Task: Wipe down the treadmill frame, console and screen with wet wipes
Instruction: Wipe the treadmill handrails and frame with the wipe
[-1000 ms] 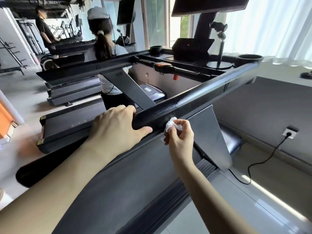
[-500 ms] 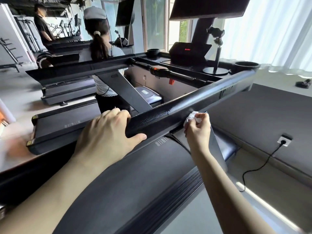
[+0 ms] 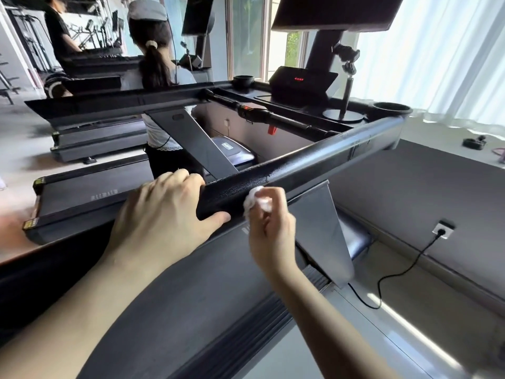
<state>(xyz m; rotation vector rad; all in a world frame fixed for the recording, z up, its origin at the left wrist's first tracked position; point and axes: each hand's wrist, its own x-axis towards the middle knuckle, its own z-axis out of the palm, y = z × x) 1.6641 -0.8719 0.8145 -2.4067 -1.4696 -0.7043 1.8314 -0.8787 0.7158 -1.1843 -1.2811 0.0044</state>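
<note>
Gym, treadmill handrail (image 3: 314, 162): gripping its end with left hand (image 3: 164, 214), dragging wet wipe (image 3: 254, 201) back in pinching right hand (image 3: 270, 233), frame unfinished.

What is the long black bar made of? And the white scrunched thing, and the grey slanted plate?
Handrail: probably rubbery or foam padding, as the black surface is pebbly and has a slight sheen.
Wet wipe: soft white cloth-like tissue, crumpled in the right hand.
Support plate: likely painted metal, as it is flat, grey and has a soft sheen.
</note>
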